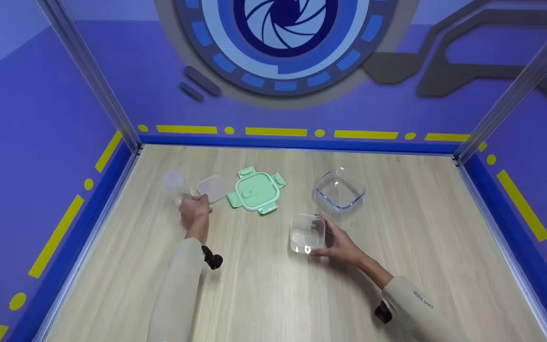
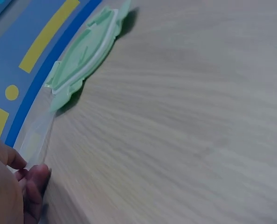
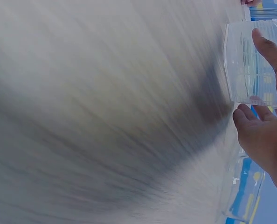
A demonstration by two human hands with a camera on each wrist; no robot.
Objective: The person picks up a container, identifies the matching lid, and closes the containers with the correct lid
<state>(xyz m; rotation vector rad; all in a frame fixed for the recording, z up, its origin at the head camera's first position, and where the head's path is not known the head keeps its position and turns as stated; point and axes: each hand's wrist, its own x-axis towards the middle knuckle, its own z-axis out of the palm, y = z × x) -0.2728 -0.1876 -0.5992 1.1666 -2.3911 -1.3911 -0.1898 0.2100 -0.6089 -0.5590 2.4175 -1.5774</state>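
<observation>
My left hand pinches the near edge of a translucent square lid at the left of the table. In the left wrist view the lid shows as a thin clear sheet at the fingertips. My right hand grips a clear square plastic container by its right side, thumb on the near wall and fingers at the far one. The right wrist view shows that container with the thumb across it. Between the hands, farther back, lies a green lid with flip-out clips.
A clear square glass box stands behind the right hand. Left of the square lid is a round translucent piece, with a faint clear object in front of it, partly hidden by the left hand. Blue-purple panels wall the table's back and sides.
</observation>
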